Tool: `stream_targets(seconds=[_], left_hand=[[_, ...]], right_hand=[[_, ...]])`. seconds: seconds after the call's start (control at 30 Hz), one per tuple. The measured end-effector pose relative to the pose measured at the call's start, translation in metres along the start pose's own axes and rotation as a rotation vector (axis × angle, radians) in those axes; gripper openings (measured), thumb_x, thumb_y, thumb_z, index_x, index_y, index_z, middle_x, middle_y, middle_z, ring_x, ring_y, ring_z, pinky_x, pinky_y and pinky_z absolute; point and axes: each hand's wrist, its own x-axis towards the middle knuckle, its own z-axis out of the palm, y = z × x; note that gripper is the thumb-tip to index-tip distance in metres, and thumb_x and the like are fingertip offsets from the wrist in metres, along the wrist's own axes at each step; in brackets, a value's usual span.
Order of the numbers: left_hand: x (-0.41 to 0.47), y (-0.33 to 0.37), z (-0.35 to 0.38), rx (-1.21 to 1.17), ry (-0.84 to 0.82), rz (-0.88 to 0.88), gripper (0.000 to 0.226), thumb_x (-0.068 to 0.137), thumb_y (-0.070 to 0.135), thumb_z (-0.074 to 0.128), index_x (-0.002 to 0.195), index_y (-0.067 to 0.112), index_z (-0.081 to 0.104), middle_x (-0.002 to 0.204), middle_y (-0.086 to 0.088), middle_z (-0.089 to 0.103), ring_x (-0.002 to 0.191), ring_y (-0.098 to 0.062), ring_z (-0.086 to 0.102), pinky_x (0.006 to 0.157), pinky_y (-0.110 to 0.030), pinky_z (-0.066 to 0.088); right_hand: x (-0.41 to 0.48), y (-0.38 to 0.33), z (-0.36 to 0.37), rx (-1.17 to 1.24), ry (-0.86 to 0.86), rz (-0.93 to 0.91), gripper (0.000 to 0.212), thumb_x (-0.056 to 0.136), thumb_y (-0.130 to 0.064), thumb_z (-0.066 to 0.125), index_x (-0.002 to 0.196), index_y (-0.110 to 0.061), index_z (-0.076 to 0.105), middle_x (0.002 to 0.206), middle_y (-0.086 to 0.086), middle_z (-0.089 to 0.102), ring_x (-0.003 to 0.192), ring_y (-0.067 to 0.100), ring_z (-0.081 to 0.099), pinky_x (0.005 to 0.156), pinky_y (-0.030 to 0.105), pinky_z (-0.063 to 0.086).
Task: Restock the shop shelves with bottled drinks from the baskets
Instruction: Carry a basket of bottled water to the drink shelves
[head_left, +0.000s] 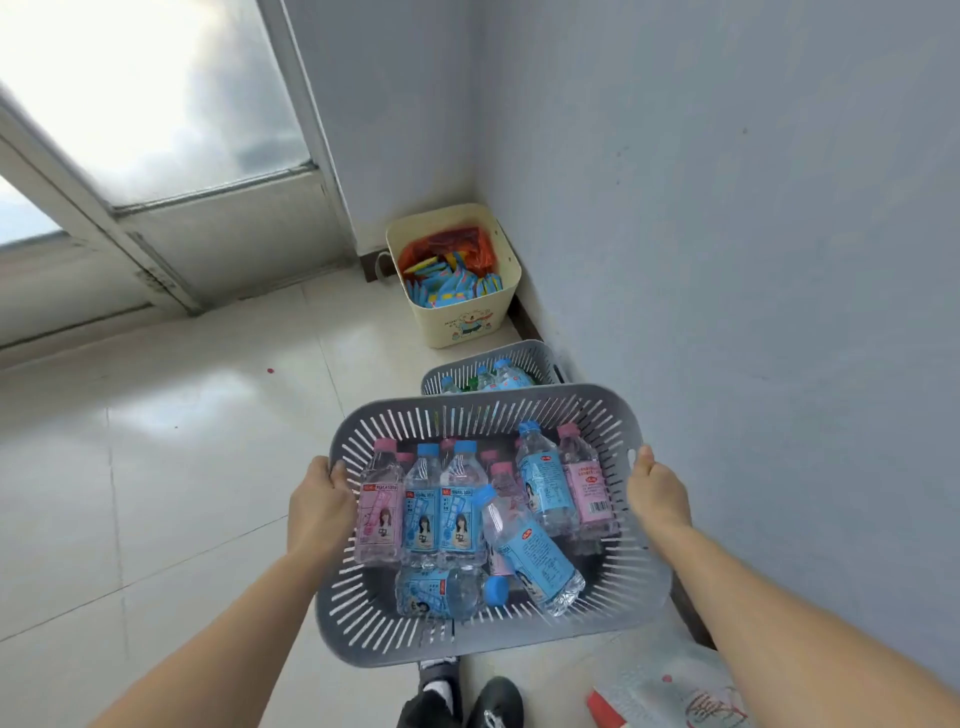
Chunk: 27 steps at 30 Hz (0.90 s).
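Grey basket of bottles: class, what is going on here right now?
A person holds the grey basket off the tiled floor, left hand and right hand gripping its opposite rims. It holds bottled drinks with blue and pink labels, some upright, some lying down. A second grey basket of bottles sits on the floor by the wall, with a cream bin of packets beyond. No shelves are in view.

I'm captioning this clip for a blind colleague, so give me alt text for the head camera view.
Two bare hands, left hand and right hand, hold a grey slotted basket of pink- and blue-capped bottles above a tiled floor. Behind it by the wall sit a second grey basket and a cream bin of packets.
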Motion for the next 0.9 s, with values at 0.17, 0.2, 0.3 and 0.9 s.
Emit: stream_targets(seconds=[0.17,0.2,0.3,0.9], left_hand=[[-0.017,0.017,-0.039,0.044,-0.008,0.066,0.023,0.104,0.027,0.032,0.098,0.011,0.047,0.091,-0.008,0.055,0.083,-0.027,0.053,0.071,-0.036,0.040],[-0.018,0.020,-0.045,0.051,-0.010,0.081,0.024,0.104,0.027,0.032,0.097,0.011,0.048,0.090,-0.009,0.056,0.082,-0.027,0.053,0.070,-0.037,0.041],[-0.023,0.026,-0.062,0.082,-0.041,0.124,0.027,0.103,0.027,0.033,0.095,0.008,0.050,0.084,-0.010,0.055,0.075,-0.027,0.053,0.065,-0.037,0.040],[-0.090,0.049,-0.108,0.399,-0.449,0.632,0.028,0.102,0.021,0.034,0.093,0.001,0.050,0.088,-0.016,0.055,0.083,-0.031,0.051,0.071,-0.035,0.036]], right_hand=[[-0.049,-0.009,-0.035,0.017,0.040,-0.026,0.066,0.105,-0.037,0.012,0.124,0.009,0.055,0.129,0.030,0.055,0.122,0.039,0.051,0.103,0.041,0.038],[-0.059,-0.009,-0.041,0.022,0.051,-0.027,0.066,0.105,-0.037,0.012,0.123,0.009,0.055,0.128,0.029,0.055,0.122,0.038,0.051,0.102,0.041,0.039],[-0.093,-0.006,-0.056,0.029,0.095,-0.014,0.065,0.105,-0.035,0.012,0.120,0.008,0.057,0.126,0.028,0.057,0.119,0.038,0.053,0.098,0.037,0.040],[-0.349,0.095,-0.023,0.372,0.362,0.525,0.062,0.105,-0.037,0.014,0.127,0.008,0.051,0.125,0.029,0.056,0.103,0.034,0.057,0.078,0.029,0.040]])
